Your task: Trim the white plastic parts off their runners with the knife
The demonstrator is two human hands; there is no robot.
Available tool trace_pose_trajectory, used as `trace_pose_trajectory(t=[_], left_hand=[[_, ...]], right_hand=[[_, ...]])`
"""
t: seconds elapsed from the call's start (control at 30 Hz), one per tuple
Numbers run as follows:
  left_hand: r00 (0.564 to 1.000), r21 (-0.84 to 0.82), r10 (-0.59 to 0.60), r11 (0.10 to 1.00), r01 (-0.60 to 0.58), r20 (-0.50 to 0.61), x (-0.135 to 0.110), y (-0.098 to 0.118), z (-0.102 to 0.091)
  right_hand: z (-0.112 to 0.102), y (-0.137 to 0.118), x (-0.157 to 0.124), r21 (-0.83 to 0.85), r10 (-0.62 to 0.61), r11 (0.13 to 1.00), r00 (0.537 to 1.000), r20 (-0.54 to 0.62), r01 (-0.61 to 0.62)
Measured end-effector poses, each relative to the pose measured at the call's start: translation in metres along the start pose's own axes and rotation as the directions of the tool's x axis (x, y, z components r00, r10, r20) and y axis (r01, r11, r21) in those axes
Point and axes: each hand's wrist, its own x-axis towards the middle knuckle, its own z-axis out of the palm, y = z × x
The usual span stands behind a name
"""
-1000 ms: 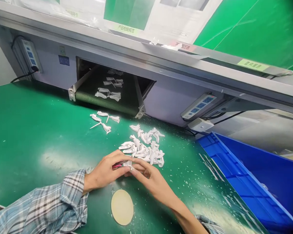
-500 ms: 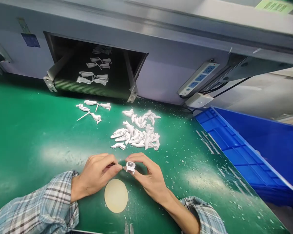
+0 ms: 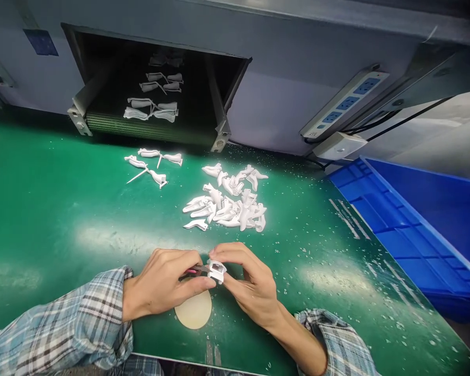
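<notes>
— Starting big: green desk [image 3: 43, 209], conveyor mouth [image 3: 152, 130] at its far edge, heap of white moulded parts [image 3: 227, 206] within reach.

— Right hand [image 3: 254, 287], grip pinching one white part [image 3: 216, 270] over beige disc [image 3: 194, 313], steadying it for left hand [image 3: 162, 282], grip pinching red-handled tool [image 3: 191, 271].

On the desk [image 3: 43, 209], a pile of parts [image 3: 229, 206] lies centrally, with a smaller cluster [image 3: 152, 167] left of it. Behind both, more parts [image 3: 151, 107] lie on a conveyor belt [image 3: 149, 128]. A bin [image 3: 415, 219] stands at the right. In front, the left hand [image 3: 160, 284] with a tool [image 3: 194, 270] meets the right hand [image 3: 250, 284] with a small part [image 3: 216, 270] above a disc [image 3: 194, 312].
</notes>
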Motion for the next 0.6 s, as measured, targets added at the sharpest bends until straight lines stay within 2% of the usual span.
trace_pose_trajectory(t=[0.6], left_hand=[[0.986, -0.179, 0.0, 0.983, 0.03, 0.166, 0.0031, 0.0086, -0.0068]], right_hand=[[0.0012, -0.0083, 0.0001, -0.087, -0.104, 0.991, 0.993, -0.049, 0.099]])
